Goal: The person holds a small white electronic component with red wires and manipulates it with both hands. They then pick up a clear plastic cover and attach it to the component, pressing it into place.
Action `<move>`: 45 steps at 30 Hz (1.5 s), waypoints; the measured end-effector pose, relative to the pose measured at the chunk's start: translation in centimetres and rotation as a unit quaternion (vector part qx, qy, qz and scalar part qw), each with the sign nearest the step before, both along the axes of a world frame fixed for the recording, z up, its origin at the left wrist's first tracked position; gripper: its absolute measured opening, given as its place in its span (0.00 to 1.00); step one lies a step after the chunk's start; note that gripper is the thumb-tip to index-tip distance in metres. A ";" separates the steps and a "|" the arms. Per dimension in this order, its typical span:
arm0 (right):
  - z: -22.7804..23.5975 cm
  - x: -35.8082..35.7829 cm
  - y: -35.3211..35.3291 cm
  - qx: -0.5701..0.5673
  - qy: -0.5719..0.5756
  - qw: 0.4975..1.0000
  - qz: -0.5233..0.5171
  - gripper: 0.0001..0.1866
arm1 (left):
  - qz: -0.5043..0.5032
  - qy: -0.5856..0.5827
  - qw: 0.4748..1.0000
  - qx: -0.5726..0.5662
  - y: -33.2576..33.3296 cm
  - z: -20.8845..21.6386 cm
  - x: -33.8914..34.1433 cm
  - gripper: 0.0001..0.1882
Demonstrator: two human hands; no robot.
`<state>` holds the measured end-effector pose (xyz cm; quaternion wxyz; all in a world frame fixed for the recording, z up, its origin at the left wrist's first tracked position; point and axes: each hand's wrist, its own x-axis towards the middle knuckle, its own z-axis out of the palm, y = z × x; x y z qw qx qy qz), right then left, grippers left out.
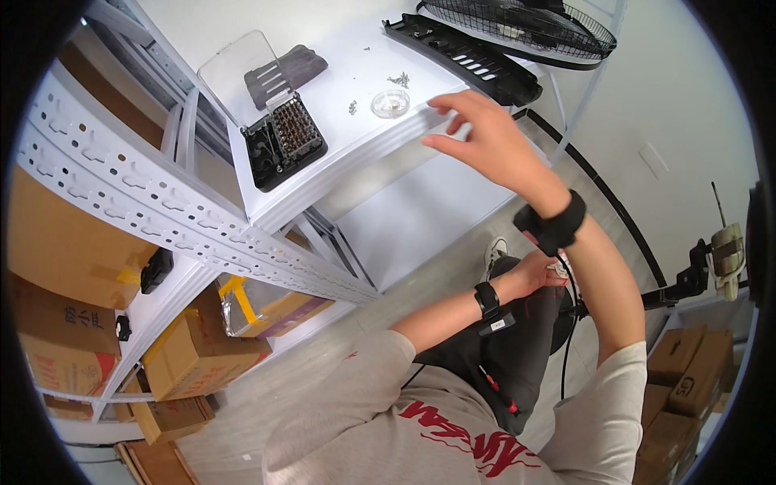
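My right hand point(489, 141) is raised over the front edge of the white shelf point(323, 174), fingers apart and curved, nothing between them. Just left of its fingertips is a small clear round dish point(390, 103) with tiny bits in it. Loose screws point(399, 79) lie behind the dish, and other tiny metal parts point(352, 107) lie to its left. Low by my dark trousers, my left hand point(533, 273) has its fingers closed around something white, mostly hidden. An open screwdriver bit set point(293, 133) with a clear lid sits at the shelf's left end.
A dark grey slotted piece point(287, 73) lies behind the bit set. At the back right are a black slotted panel point(465, 61) and a round fan grille point(533, 28). Perforated metal uprights point(153, 190) and cardboard boxes point(202, 347) stand left; more boxes point(683, 380) are right.
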<state>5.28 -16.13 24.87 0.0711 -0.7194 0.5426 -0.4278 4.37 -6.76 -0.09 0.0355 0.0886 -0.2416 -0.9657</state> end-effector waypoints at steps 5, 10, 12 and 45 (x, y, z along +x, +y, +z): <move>-0.9 2.2 -4.4 0.029 0.007 0.998 -0.052 0.40 | 0.007 0.056 0.998 -0.030 -1.0 0.4 0.5 0.28; -0.2 2.8 -5.4 0.057 0.022 0.995 -0.077 0.42 | -0.010 0.089 0.996 -0.001 -1.3 0.2 0.6 0.30; -0.1 2.7 -5.6 0.063 0.030 0.994 -0.078 0.41 | -0.015 0.099 0.995 0.005 -1.2 0.3 0.6 0.29; -12.0 -8.8 26.5 0.088 -0.005 0.959 -0.269 0.27 | 0.021 0.057 0.998 -0.021 4.4 0.3 -0.9 0.25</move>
